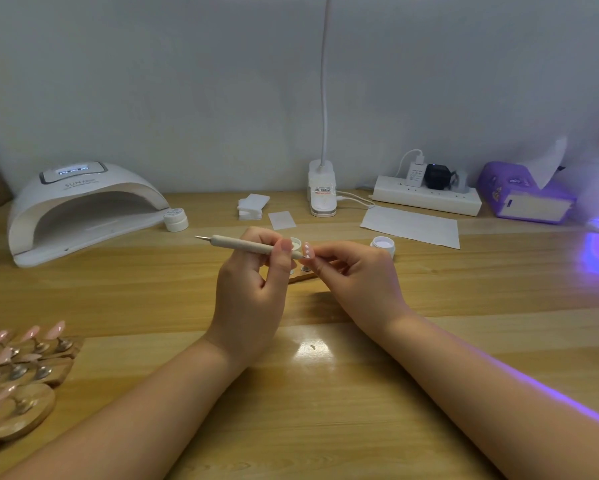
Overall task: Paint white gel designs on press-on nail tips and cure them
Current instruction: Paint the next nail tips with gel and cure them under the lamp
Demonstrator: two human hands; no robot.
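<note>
Together, above the middle of the pale wooden table [325, 410], our left hand [253, 289] grips a slim beige dotting pen [246, 244] whose metal tip points left, while our right hand [357, 275] pinches a small pink press-on nail tip [306, 251] marked with white dots, raised off the table. Just behind our hands sits an open white gel pot [383, 244]. At the far left stands the white domed curing lamp [80, 209], a capped white jar [176, 219] touching its right foot.
</note>
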